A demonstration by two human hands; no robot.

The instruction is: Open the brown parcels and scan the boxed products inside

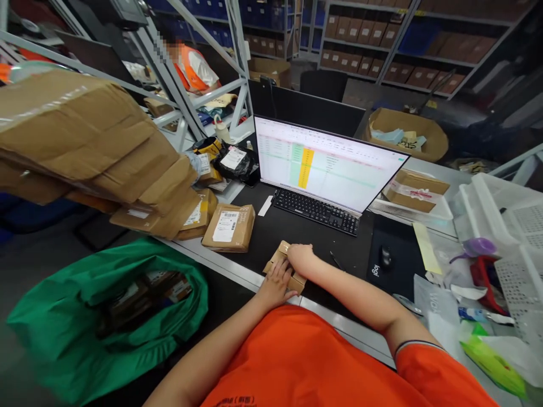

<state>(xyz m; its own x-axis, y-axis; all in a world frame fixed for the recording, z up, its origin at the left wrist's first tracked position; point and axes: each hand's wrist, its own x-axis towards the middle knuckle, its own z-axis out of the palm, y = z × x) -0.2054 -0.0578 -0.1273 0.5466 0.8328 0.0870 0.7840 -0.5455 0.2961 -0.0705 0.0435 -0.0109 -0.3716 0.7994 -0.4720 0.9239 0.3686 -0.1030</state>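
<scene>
A small brown cardboard box [297,284] with its flaps partly raised lies at the near edge of the black desk mat, right in front of me. My left hand [275,284] rests over its near left side, fingers spread on the cardboard and thumb along the front, holding it. On the far side, my right hand [301,259] is curled down against the same box; its fingertips are hidden. To the right of my right hand lies a thin dark pen-like object [336,260]. A taped, labelled parcel [231,227] stands left of the box.
Behind are a keyboard [316,211] and a monitor [326,164]. Stacked cartons [93,141] lean at left above an open green sack [55,322] of parcels. At right are a mouse [386,256] and white baskets [504,209]. Another person [195,68] sits beyond the frame.
</scene>
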